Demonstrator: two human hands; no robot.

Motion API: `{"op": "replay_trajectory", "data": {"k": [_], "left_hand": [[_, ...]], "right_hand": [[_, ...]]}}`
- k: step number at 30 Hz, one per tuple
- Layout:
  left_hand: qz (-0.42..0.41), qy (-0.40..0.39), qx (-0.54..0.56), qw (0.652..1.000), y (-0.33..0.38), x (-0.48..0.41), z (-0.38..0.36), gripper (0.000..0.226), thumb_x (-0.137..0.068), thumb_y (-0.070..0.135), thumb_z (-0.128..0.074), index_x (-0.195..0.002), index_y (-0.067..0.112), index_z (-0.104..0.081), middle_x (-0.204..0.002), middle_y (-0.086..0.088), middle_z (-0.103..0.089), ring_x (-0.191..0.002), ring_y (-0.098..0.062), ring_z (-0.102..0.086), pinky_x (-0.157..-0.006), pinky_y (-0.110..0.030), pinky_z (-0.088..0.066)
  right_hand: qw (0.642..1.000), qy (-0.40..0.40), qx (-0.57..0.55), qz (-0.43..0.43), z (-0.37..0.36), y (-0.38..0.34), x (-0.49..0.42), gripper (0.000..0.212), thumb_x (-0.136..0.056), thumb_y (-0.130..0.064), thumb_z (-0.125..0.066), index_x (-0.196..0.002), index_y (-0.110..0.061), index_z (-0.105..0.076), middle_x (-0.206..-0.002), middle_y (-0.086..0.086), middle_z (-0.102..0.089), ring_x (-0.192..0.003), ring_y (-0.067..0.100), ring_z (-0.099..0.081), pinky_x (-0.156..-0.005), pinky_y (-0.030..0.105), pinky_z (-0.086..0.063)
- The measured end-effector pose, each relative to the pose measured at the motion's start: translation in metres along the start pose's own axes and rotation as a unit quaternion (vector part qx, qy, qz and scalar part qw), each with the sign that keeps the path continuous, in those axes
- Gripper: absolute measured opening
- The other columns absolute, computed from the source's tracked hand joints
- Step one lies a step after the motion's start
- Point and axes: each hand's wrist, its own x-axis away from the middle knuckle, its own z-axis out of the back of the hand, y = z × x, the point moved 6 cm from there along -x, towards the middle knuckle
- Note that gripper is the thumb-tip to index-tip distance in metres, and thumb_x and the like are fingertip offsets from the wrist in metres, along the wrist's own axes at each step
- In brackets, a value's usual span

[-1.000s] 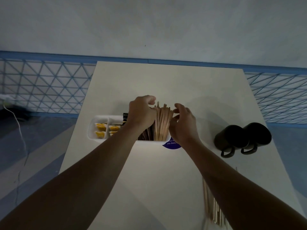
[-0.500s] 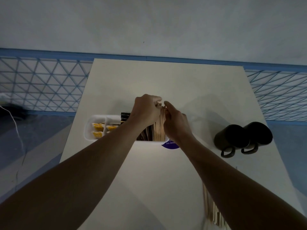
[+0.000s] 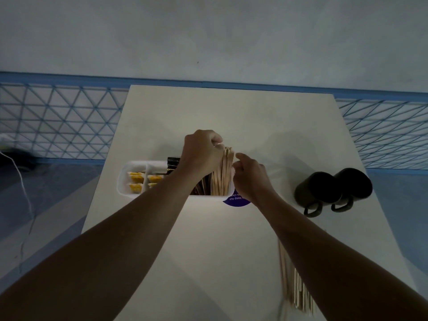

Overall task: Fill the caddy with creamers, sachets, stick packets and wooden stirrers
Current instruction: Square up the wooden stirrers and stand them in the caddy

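Close by, some loose stirrers (image 3: 295, 288) lie flat on the table (image 3: 208, 262), partly under the right arm. Further out is the white caddy (image 3: 122, 184). Yellow creamers (image 3: 136, 180) sit in its left boxes, dark stick packets (image 3: 173, 162) stand in the middle, and a bunch of wooden stirrers (image 3: 222, 177) stands at its right end. The left hand (image 3: 201, 151) curls its fingers round the top of the bunch. The right hand (image 3: 251, 178) is bent just beside the bunch, but I cannot tell if it pinches a stick. A purple sticker (image 3: 236, 202) peeks out under it. Two black mugs (image 3: 317, 193) sit to the right
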Motion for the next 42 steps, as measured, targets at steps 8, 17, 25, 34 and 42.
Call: {"op": "replay_trajectory", "data": {"k": [8, 17, 25, 34, 42], "left_hand": [[-0.045, -0.036, 0.016, 0.998, 0.023, 0.031, -0.01, 0.017, -0.092, 0.022, -0.063, -0.104, 0.015, -0.073, -0.094, 0.006, -0.07, -0.08, -0.006, -0.063, -0.06, -0.005, -0.042], [-0.031, -0.105, 0.023, 0.994, 0.04, 0.077, -0.065, 0.017, -0.089, 0.023, -0.067, -0.104, 0.015, -0.071, -0.093, 0.007, -0.064, -0.092, -0.013, -0.061, -0.081, -0.03, -0.055], [0.043, -0.228, 0.01, 0.973, 0.042, 0.124, -0.135, 0.016, -0.086, 0.023, -0.07, -0.095, 0.01, -0.068, -0.086, -0.008, -0.07, -0.083, -0.024, -0.068, -0.08, -0.044, -0.059], [0.094, -0.302, -0.112, 0.942, 0.039, 0.178, -0.184, 0.03, -0.09, 0.03, -0.064, -0.103, 0.004, -0.064, -0.087, -0.004, -0.065, -0.077, -0.02, -0.064, -0.053, -0.022, -0.043], [0.092, -0.3, -0.104, 0.944, 0.039, 0.195, -0.212, 0.033, -0.084, 0.025, -0.07, -0.112, 0.009, -0.061, -0.104, -0.007, -0.069, -0.093, -0.023, -0.067, -0.076, -0.031, -0.056]], "right_hand": [[0.998, 0.034, -0.044, 0.009, 0.029, 0.021, 0.029, 0.041, -0.097, -0.017, -0.058, -0.138, -0.015, -0.053, -0.129, 0.007, -0.065, -0.112, 0.027, -0.064, -0.081, 0.031, -0.058], [0.999, 0.025, -0.036, -0.018, 0.052, 0.079, 0.083, 0.024, -0.098, -0.023, -0.058, -0.117, -0.015, -0.069, -0.11, 0.003, -0.071, -0.085, 0.019, -0.071, -0.065, 0.02, -0.052], [0.997, -0.02, 0.021, -0.07, 0.073, 0.147, 0.13, 0.024, -0.092, -0.014, -0.053, -0.098, -0.018, -0.076, -0.101, -0.002, -0.074, -0.085, 0.018, -0.071, -0.082, 0.038, -0.06], [0.978, 0.058, 0.019, -0.201, 0.082, 0.228, 0.161, 0.032, -0.093, -0.026, -0.062, -0.122, -0.014, -0.066, -0.116, 0.006, -0.068, -0.089, 0.017, -0.061, -0.074, 0.028, -0.052], [0.976, 0.024, -0.004, -0.215, 0.062, 0.241, 0.167, 0.031, -0.095, -0.025, -0.057, -0.123, -0.014, -0.064, -0.098, 0.0, -0.059, -0.081, 0.014, -0.062, -0.068, 0.028, -0.056]]}}
